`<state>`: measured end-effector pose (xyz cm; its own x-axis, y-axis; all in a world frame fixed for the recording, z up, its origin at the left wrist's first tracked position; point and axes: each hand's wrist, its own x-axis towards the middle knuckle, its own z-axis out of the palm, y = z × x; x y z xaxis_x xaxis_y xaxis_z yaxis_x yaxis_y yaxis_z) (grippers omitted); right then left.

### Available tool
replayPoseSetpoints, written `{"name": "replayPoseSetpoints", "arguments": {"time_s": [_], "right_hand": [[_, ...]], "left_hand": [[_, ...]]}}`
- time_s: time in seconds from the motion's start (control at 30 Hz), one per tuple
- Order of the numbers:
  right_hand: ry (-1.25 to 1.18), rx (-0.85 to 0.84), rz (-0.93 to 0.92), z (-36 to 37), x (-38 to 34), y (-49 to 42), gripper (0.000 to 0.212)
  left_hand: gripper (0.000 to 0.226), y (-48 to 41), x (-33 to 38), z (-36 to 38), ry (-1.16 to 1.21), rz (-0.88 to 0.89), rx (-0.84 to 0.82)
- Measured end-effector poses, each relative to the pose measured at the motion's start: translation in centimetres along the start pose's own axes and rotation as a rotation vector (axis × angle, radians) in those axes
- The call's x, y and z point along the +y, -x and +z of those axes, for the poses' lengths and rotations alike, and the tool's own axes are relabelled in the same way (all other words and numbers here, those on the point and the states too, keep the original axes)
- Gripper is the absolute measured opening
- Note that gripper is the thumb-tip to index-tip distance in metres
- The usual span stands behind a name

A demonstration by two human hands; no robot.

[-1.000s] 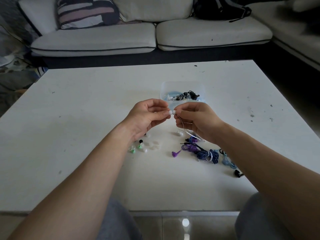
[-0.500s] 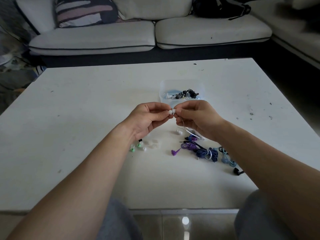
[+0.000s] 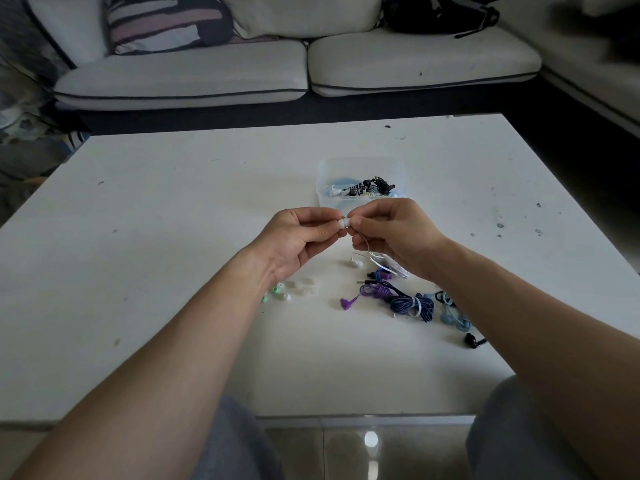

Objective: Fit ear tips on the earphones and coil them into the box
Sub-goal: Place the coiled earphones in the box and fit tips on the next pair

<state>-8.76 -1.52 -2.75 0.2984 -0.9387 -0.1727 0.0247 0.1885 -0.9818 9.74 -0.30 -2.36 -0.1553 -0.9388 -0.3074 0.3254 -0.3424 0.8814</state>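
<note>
The two hands meet fingertip to fingertip, held just above the middle of the white table [image 3: 156, 220]. The left hand [image 3: 299, 239] pinches a white ear tip [image 3: 343, 223] between thumb and forefinger, its other fingers curled beneath. The right hand [image 3: 393, 233] pinches the white earphones [image 3: 367, 249] at the bud end, pressed up against that tip. The fingers hide the bud, so I cannot tell how far the tip is seated. The thin cable loops down from the right hand to the tabletop, where the second white earbud [image 3: 356, 263] lies.

Take the pinch as the centre of the dial. At 12 to 1 o'clock, just beyond the knuckles, stands the open-topped clear plastic box [image 3: 360, 166], holding a tangle of black, white and pale blue earphones [image 3: 369, 187]. At 7 o'clock, beside the left wrist, loose ear tips [image 3: 301, 287] are scattered, mostly translucent white, with a few green ones [image 3: 275, 290] among them. The second bud sits close in at 5 o'clock. Farther out the same way lie the purple earphones [image 3: 372, 292], touching a coiled dark blue pair [image 3: 412, 304] bound with a white tie. Toward 4 o'clock, light blue earphones [image 3: 453, 317] are partly hidden by the right forearm, and a black earbud [image 3: 471, 340] lies at the forearm's edge.

Far off at 12 o'clock runs a pale sofa [image 3: 242, 74], with a striped cushion [image 3: 166, 22] at 11 and a black bag [image 3: 440, 12] at 1.
</note>
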Motion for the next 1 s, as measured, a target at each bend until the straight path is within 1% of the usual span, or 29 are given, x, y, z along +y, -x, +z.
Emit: {"name": "replayPoseSetpoints", "arguments": {"time_s": [0.17, 0.37, 0.5, 0.57, 0.63, 0.7, 0.73, 0.83, 0.9, 0.93, 1.0], "right_hand": [[0.024, 0.013, -0.019, 0.1, 0.0, 0.0, 0.006], [-0.035, 0.02, 0.01, 0.0, -0.1, 0.1, 0.005], [0.007, 0.005, 0.027, -0.1, -0.3, 0.1, 0.004], [0.066, 0.007, 0.023, -0.1, -0.4, 0.1, 0.006], [0.221, 0.074, 0.009, -0.5, -0.3, -0.3, 0.012], [0.48, 0.139, -0.023, -1.3, -0.3, -1.0, 0.017], [0.628, 0.144, -0.034, -1.8, -0.2, -1.2, 0.019], [1.029, 0.033, 0.037, -3.3, 0.4, -1.4, 0.025], [1.24, -0.044, 0.107, -3.9, 1.1, -1.5, 0.036], [1.292, -0.047, 0.145, -4.1, 1.5, -1.6, 0.04], [1.327, -0.02, 0.196, -4.1, 2.2, -1.8, 0.041]], "left_hand": [[0.018, -0.1, -0.1, -0.1, -0.013, 0.0, -0.002], [0.017, -0.3, 0.1, 0.0, -0.019, 0.012, -0.037], [0.019, -0.4, 0.0, 0.2, -0.124, 0.026, -0.069], [0.02, -0.5, -0.2, 0.3, -0.194, 0.041, -0.071], [0.019, -0.7, -0.4, 0.2, -0.372, 0.088, -0.023], [0.018, -1.2, -0.7, -0.1, -0.629, 0.173, 0.04], [0.018, -1.5, -1.0, -0.2, -0.743, 0.213, 0.054], [0.016, -2.5, -2.3, -0.2, -1.065, 0.268, 0.078], [0.014, -2.9, -3.2, 0.0, -1.188, 0.266, 0.097], [0.014, -3.0, -3.6, 0.2, -1.218, 0.261, 0.097], [0.014, -3.3, -4.5, 0.6, -1.275, 0.245, 0.084]]}}
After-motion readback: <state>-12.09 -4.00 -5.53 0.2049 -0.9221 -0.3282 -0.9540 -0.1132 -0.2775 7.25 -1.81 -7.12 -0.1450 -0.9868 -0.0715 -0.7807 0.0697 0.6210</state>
